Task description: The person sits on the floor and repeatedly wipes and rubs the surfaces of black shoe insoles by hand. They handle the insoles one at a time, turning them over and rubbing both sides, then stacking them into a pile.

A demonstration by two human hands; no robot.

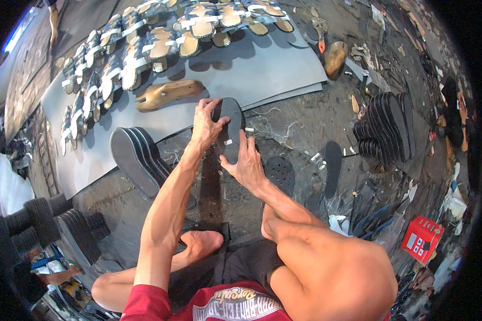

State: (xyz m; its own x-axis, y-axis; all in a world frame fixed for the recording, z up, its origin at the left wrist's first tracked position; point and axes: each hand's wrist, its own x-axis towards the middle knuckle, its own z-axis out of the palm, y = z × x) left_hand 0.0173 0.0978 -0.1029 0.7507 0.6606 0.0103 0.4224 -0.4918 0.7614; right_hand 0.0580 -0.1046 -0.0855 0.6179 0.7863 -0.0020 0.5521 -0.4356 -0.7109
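Observation:
Between my hands is a dark grey shoe sole (231, 120), its toe end pointing away from me. The fingers of my left hand (206, 125) curl over its upper left side, thumb lying across its face. My right hand (246, 162) grips the lower right edge, with the thumb toward the heel end. A small white bit shows on the sole's face. Just beyond my left hand, a wooden shoe last (168, 94) lies on a grey sheet (273, 69). To the left of my left forearm leans a stack of dark soles (136, 158).
Rows of strapped sandals (201, 24) cover the sheet's far part. Another wooden last (336, 60) sits beyond its right corner. Stacked soles (385, 128) stand at right, near a single sole (333, 168) and a perforated dark piece (280, 174). A red box (422, 239) lies lower right.

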